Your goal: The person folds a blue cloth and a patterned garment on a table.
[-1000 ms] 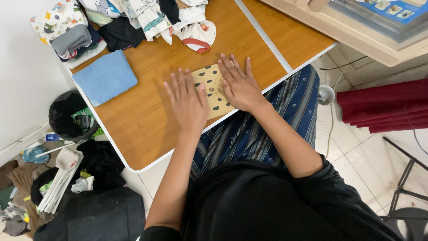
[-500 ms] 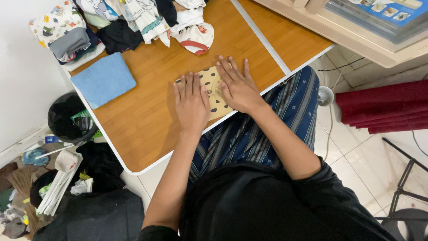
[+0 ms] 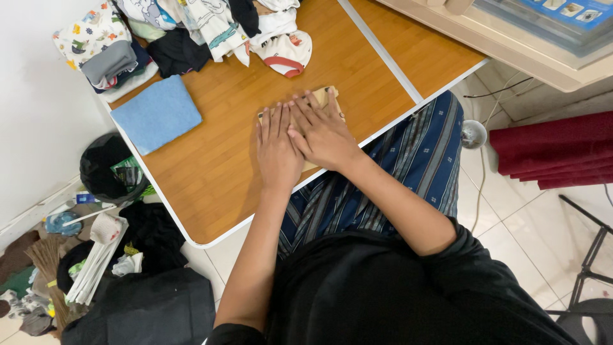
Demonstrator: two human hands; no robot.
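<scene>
While both hands lie flat with their fingers stretched out, they press down on a small folded cloth (image 3: 325,97), tan in colour, that rests on the tabletop (image 3: 211,166) near its front edge. Neither hand grips anything; the palms simply bear down on the fabric. The left hand (image 3: 278,150) covers the left part of the cloth, fingers close together and pointing away from the person. The right hand (image 3: 321,132) sits just beside it, angled up and to the left, so that its thumb side touches or slightly overlaps the left hand. Almost all of the cloth is hidden beneath the two hands; only its far corner, past the right fingertips, and a thin strip by the wrists show. A folded blue cloth (image 3: 155,113) lies well apart to the left on the tabletop, and a pile of clothes (image 3: 191,29) in mixed colours sits along the far edge. The person's striped lap shows below the tabletop.
</scene>
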